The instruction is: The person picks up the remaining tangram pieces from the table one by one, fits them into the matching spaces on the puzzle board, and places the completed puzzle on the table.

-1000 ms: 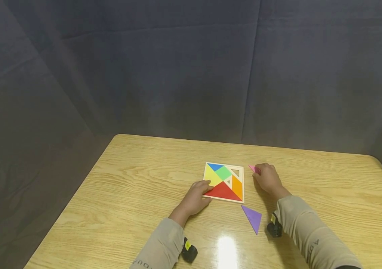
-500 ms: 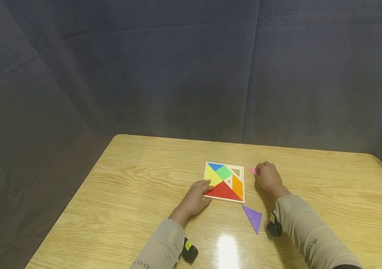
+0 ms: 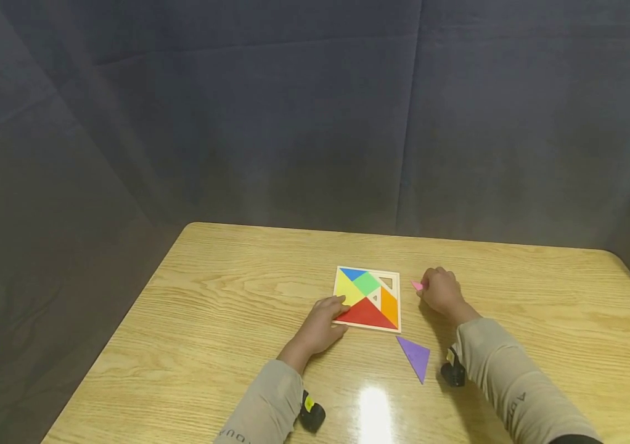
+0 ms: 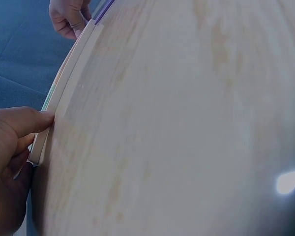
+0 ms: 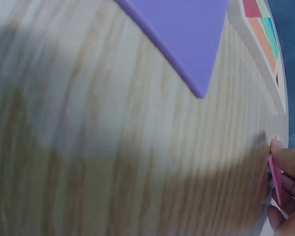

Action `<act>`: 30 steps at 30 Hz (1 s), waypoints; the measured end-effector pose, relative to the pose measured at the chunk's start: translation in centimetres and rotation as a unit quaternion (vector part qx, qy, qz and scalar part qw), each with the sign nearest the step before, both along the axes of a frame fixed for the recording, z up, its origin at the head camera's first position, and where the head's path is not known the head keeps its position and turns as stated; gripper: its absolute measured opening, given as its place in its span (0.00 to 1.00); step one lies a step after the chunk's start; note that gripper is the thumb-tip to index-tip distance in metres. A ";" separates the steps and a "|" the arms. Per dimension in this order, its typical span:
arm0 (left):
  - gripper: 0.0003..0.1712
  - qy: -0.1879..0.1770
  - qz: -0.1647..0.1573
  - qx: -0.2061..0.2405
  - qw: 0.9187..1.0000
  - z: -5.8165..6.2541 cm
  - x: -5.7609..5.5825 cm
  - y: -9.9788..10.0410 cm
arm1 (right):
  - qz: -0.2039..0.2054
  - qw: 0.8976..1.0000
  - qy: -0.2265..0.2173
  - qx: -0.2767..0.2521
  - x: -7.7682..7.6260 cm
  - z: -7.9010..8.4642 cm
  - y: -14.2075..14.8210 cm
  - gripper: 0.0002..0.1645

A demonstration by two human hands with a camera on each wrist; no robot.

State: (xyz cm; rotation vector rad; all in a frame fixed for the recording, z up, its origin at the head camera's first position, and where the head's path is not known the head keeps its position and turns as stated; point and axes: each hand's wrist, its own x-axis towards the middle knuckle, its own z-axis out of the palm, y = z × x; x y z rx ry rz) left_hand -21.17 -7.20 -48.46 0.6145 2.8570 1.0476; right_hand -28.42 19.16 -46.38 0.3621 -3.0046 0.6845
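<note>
A square wooden tangram board (image 3: 400,308) lies flat on the table, filled with blue, green, yellow, red and orange pieces. Two triangular recesses on its right side show bare wood. My left hand (image 3: 319,325) holds the board's near left corner, thumb (image 4: 37,120) against the near edge and fingers over the top. To the right of the board, my right hand (image 3: 441,292) pinches a small pink triangle piece (image 5: 275,179) between thumb and fingers, partly hidden by them in the head view. Nearer to me, a larger purple triangle piece (image 3: 416,357) rests on the table.
The wood-grain table (image 3: 226,296) reaches back to a dark cloth curtain (image 3: 293,135). A bright light reflection shows on the tabletop near the front. Both wrists carry small black cameras (image 3: 312,416) close to the table surface.
The pink triangle piece has turned in my right hand's fingers, and less of it shows. My left hand stays at the board's corner. The whole head view has shifted slightly.
</note>
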 end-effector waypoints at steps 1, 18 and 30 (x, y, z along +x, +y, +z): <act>0.21 -0.002 0.001 0.000 1.000 0.0 0.0 0.0 | -0.001 1.000 0.000 -0.004 0.0 0.1 0.0 0.08; 0.20 -0.007 0.001 0.007 1.000 -0.2 -0.1 0.1 | -0.005 0.998 -0.007 -0.060 0.4 0.1 0.1 0.06; 0.20 -0.010 0.007 0.006 1.000 -0.2 -0.1 0.1 | -0.021 0.994 -0.017 -0.102 0.7 0.1 -0.3 0.05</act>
